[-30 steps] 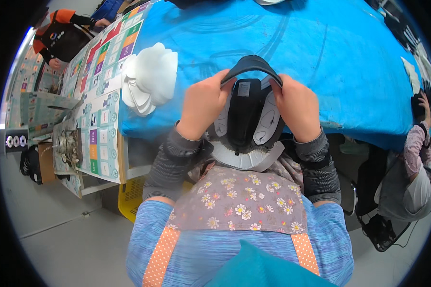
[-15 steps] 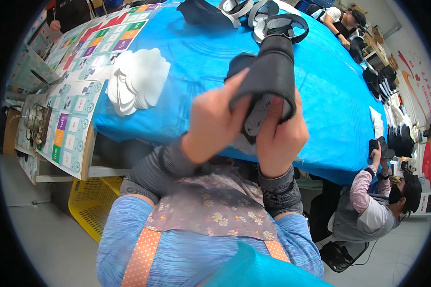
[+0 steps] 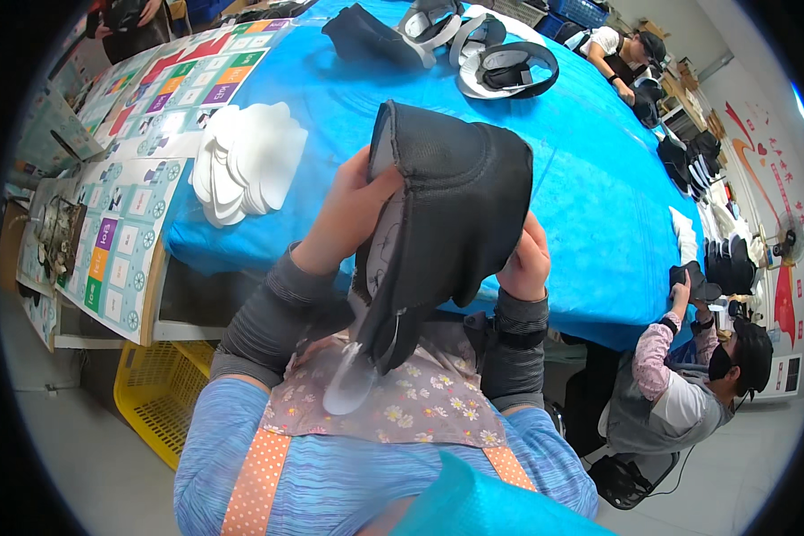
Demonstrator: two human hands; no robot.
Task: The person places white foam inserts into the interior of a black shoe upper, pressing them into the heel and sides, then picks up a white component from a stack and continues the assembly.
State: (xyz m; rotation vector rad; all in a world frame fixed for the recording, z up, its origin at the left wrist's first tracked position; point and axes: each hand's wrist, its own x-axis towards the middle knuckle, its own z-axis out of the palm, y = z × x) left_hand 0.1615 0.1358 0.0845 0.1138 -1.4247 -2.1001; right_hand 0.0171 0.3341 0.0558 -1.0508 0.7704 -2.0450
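Between my two hands is a black stitched fabric shell (image 3: 460, 188), shaped like a shoe upper, with a pale lining along its open left side. My left hand (image 3: 348, 210) grips that left edge, thumb against the fabric. On the opposite side my right hand (image 3: 527, 259) is closed on the shell, its fingers partly hidden behind it. A whitish translucent flap (image 3: 348, 384) sticks out at the shell's lower end, over my floral apron (image 3: 420, 402). To the left lies a stack of white rounded cutout pieces (image 3: 246, 161) on the blue-covered table (image 3: 590, 196).
More black shells with pale linings (image 3: 509, 71) lie at the table's far side. A yellow basket (image 3: 152, 402) stands below at left. One co-worker (image 3: 688, 375) sits at the right, another person (image 3: 621, 62) works at the far right, and a third (image 3: 125, 27) stands far left.
The shell has turned over and come lower, so its broad stitched outside now faces up. My hands have spread apart to its two sides, and the whitish flap has come into sight.
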